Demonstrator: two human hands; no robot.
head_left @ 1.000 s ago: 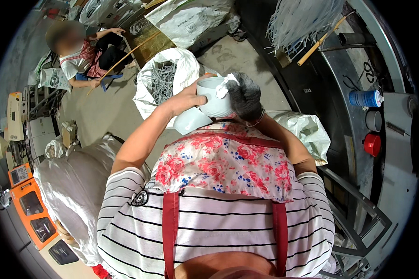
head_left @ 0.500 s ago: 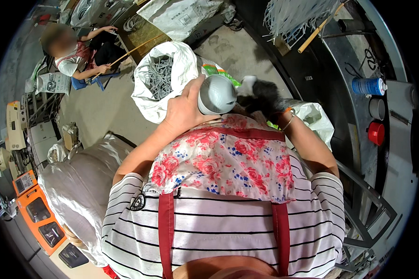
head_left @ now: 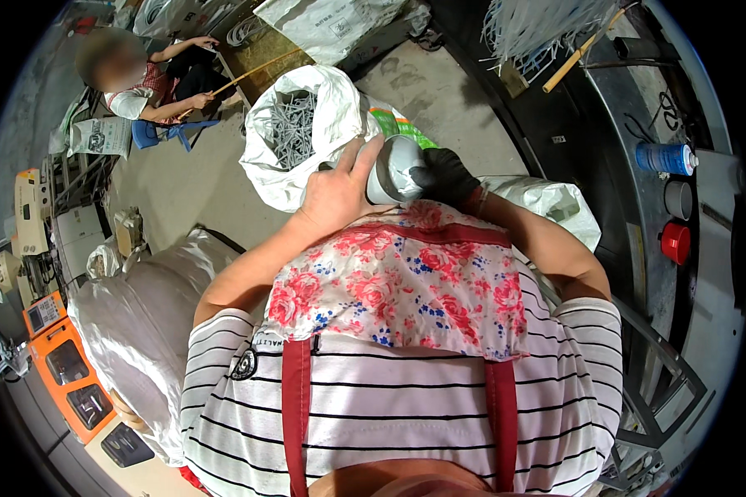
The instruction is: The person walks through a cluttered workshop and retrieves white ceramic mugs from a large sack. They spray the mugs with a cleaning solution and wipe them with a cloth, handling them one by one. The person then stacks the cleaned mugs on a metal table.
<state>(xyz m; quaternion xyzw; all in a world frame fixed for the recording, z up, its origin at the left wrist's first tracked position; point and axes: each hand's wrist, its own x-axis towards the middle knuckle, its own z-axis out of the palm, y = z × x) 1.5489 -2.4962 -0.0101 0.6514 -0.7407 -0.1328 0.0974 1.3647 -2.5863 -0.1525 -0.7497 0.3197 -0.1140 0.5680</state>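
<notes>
A smooth grey cylindrical cup (head_left: 383,184) is in front of my apron, tilted to the right. My bare left hand (head_left: 337,189) wraps round its left side, thumb side against my body. My right hand (head_left: 449,176), in a dark glove, is at the cup's right rim. Its fingers are bunched together and overlap the mouth; whether they pinch anything small is hidden. Just beyond my left hand stands a white woven sack (head_left: 261,178), rolled open, with many grey nail-like metal pieces (head_left: 293,132) inside.
A green and orange bag (head_left: 402,124) lies beyond the cup. Another white sack (head_left: 547,203) is by my right forearm. At right, a ledge carries a blue spray can (head_left: 666,158) and a red cup (head_left: 675,241). A person (head_left: 153,87) sits far left holding a stick.
My gloved right hand has moved left and closed in on the cup's rim. The cup has shifted slightly right and turned, and my left hand has moved with it.
</notes>
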